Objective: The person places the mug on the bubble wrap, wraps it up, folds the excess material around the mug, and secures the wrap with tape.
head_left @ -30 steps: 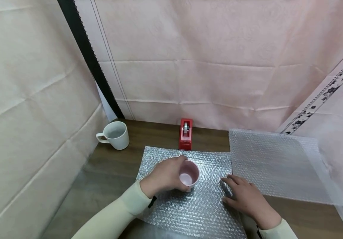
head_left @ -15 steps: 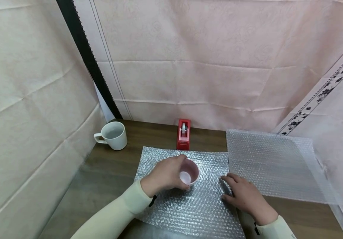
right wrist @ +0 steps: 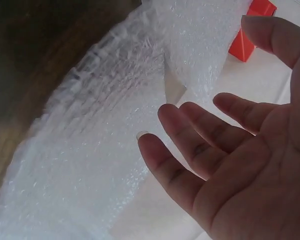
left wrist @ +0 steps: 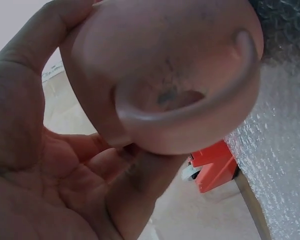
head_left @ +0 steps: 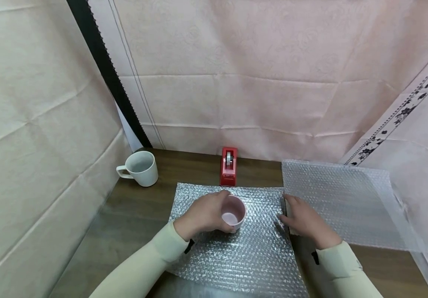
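A pink mug [head_left: 234,210] is held in my left hand [head_left: 203,212], with thumb and fingers round its side, above a bubble wrap sheet [head_left: 247,265]. The left wrist view shows the mug's curved handle [left wrist: 190,110] and the fingers against its wall. Whether the mug's base touches the sheet is hidden. At the sheet's right edge is my right hand [head_left: 306,217], its fingers spread and fairly straight. The right wrist view shows nothing between those fingers [right wrist: 190,145]; contact with the wrap cannot be made out.
Behind the sheet stands a red tape dispenser [head_left: 228,167]. A white mug [head_left: 142,169] sits at the back left of the wooden table [head_left: 124,223]. Another bubble wrap piece [head_left: 340,207] lies at right, against the cloth wall [head_left: 251,103].
My right hand has moved away from me along the sheet's right edge. The left hand keeps hold of the pink mug in nearly the same place.
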Tool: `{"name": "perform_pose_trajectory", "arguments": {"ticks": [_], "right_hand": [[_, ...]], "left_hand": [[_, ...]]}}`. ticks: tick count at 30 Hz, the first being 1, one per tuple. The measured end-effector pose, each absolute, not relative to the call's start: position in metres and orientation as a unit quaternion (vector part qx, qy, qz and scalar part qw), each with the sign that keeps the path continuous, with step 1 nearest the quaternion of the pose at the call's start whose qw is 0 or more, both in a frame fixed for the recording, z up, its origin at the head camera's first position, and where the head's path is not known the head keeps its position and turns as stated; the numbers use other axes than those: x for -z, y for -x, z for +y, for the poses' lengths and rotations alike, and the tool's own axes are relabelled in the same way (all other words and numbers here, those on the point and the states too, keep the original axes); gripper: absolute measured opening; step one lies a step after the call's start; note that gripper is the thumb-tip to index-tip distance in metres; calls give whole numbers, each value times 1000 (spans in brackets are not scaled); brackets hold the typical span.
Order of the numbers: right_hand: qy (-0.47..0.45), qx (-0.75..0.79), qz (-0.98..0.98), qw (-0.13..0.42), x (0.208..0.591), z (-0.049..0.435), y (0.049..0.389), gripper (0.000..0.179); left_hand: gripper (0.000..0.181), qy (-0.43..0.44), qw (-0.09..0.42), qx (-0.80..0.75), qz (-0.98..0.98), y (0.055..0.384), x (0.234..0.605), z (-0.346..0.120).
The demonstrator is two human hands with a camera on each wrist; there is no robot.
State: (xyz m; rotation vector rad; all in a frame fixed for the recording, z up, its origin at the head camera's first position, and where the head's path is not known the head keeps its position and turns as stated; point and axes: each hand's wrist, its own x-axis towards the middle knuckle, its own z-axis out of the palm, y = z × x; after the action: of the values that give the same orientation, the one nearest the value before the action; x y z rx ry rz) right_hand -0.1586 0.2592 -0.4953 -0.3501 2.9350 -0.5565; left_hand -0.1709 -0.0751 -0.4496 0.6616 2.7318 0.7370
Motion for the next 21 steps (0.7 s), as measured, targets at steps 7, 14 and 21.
{"name": "perform_pose_trajectory", "arguments": {"ticks": [7, 14, 21], "right_hand": [[117, 186, 972, 84, 500, 257, 164, 81], [85, 179, 975, 104, 500, 256, 164, 89], [49, 264, 953, 141, 499, 257, 179, 96]], "left_hand": [[90, -231, 110, -265, 930, 164, 441, -73], [94, -240, 130, -256, 927, 158, 435, -70], [92, -237, 137, -250, 929, 159, 441, -73]]}}
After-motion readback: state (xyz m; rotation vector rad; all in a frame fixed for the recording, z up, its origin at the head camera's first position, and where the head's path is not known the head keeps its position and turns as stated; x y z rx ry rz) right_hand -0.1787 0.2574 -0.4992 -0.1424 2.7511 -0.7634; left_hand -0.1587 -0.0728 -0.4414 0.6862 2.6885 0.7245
